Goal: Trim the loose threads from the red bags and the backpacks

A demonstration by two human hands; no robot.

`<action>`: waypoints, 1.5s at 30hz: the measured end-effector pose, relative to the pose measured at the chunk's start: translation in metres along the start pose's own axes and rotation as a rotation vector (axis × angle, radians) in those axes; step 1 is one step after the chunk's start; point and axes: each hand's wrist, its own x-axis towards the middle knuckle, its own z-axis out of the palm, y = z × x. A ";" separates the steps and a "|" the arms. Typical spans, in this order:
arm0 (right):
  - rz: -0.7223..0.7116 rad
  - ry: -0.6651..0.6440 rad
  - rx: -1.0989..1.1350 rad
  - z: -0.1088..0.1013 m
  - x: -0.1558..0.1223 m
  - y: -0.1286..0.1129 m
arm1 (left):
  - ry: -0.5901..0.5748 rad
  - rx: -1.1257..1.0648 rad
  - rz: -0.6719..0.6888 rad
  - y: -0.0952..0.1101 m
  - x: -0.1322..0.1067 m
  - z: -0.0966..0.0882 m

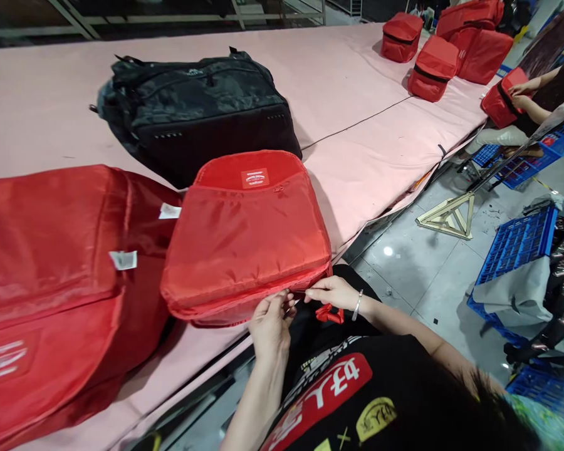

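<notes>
A red fabric bag [249,232] lies on the table's near edge, its white label [254,178] at the far end. At its near seam, my left hand [271,326] is closed in a pinch, fingertips close to the fabric. My right hand [333,293], with a bracelet on the wrist, pinches just right of it, by the bag's near right corner. Something thin seems to run between the two sets of fingertips, too small to name. Below the right hand hangs a bunched red strap [329,314].
Larger red bags [47,250] with white tags fill the left. Behind stands a black camouflage-patterned bag [202,113]. More red bags [432,66] sit far right on the pink-covered table [357,119], near another person's hands [521,94]. Blue crates [517,244] and a wooden stand [446,216] occupy the floor.
</notes>
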 end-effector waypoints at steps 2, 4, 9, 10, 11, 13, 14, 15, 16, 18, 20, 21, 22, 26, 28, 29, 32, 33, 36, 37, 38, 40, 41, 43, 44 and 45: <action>0.037 -0.002 0.038 0.001 0.002 -0.001 | -0.003 0.003 0.005 -0.001 0.001 -0.001; 0.053 -0.010 0.082 0.002 0.003 -0.003 | -0.003 0.005 0.010 -0.002 0.001 -0.001; 0.072 -0.048 0.165 0.002 0.005 -0.010 | -0.009 0.012 0.017 -0.002 0.002 -0.002; 0.078 -0.050 0.167 0.002 0.005 -0.011 | -0.011 0.014 0.019 -0.001 0.001 -0.002; 0.082 -0.049 0.166 0.002 0.006 -0.013 | -0.012 0.015 0.020 -0.001 0.001 -0.001; 0.085 -0.045 0.161 0.002 0.007 -0.015 | -0.015 0.016 0.020 -0.001 0.000 -0.001; 0.085 -0.043 0.159 0.003 0.007 -0.015 | -0.014 0.017 0.020 -0.001 -0.001 -0.001; 0.086 -0.039 0.159 0.003 0.007 -0.016 | -0.012 0.017 0.020 -0.001 -0.001 -0.001; 0.089 -0.039 0.163 0.003 0.008 -0.016 | -0.009 0.017 0.019 -0.001 -0.001 0.000; 0.101 -0.044 0.182 0.003 0.008 -0.016 | -0.005 0.016 0.019 -0.001 -0.001 0.000; 0.111 -0.060 0.213 0.002 0.008 -0.015 | -0.004 0.016 0.021 -0.002 0.000 -0.001; 0.114 -0.068 0.228 0.002 0.008 -0.014 | -0.005 0.017 0.022 -0.002 0.000 -0.001; 0.116 -0.074 0.239 0.002 0.008 -0.014 | -0.007 0.017 0.024 -0.003 0.001 -0.001; 0.094 -0.059 0.247 0.002 0.011 -0.008 | -0.018 0.026 0.033 -0.005 0.003 -0.002; 0.079 -0.053 0.244 0.002 0.012 -0.005 | -0.018 0.033 0.046 -0.004 0.003 -0.003; 0.075 -0.054 0.244 0.003 0.012 -0.004 | -0.015 0.038 0.055 -0.004 0.004 -0.003; 0.074 -0.072 0.249 0.003 0.012 -0.004 | -0.008 0.061 0.088 -0.002 0.004 -0.005; 0.077 -0.076 0.247 0.003 0.011 -0.005 | -0.008 0.072 0.101 -0.001 0.004 -0.006; 0.096 -0.075 0.202 0.004 0.010 -0.010 | -0.011 0.105 0.137 0.001 0.004 -0.008; 0.096 -0.067 0.159 0.004 0.010 -0.012 | -0.013 0.115 0.145 0.001 0.004 -0.008; 0.088 -0.056 0.098 0.005 0.011 -0.013 | -0.015 0.123 0.151 0.001 0.004 -0.009; 0.058 -0.032 -0.061 0.006 0.012 -0.015 | -0.021 0.134 0.157 0.001 0.004 -0.009; 0.039 -0.022 -0.140 0.007 0.013 -0.016 | -0.023 0.138 0.159 0.001 0.005 -0.009; 0.008 -0.003 -0.254 0.009 0.015 -0.016 | -0.028 0.145 0.162 0.001 0.005 -0.009; 0.001 0.007 -0.289 0.010 0.015 -0.017 | -0.030 0.147 0.164 0.001 0.006 -0.009; -0.004 0.013 -0.313 0.011 0.015 -0.017 | -0.033 0.150 0.167 0.000 0.006 -0.010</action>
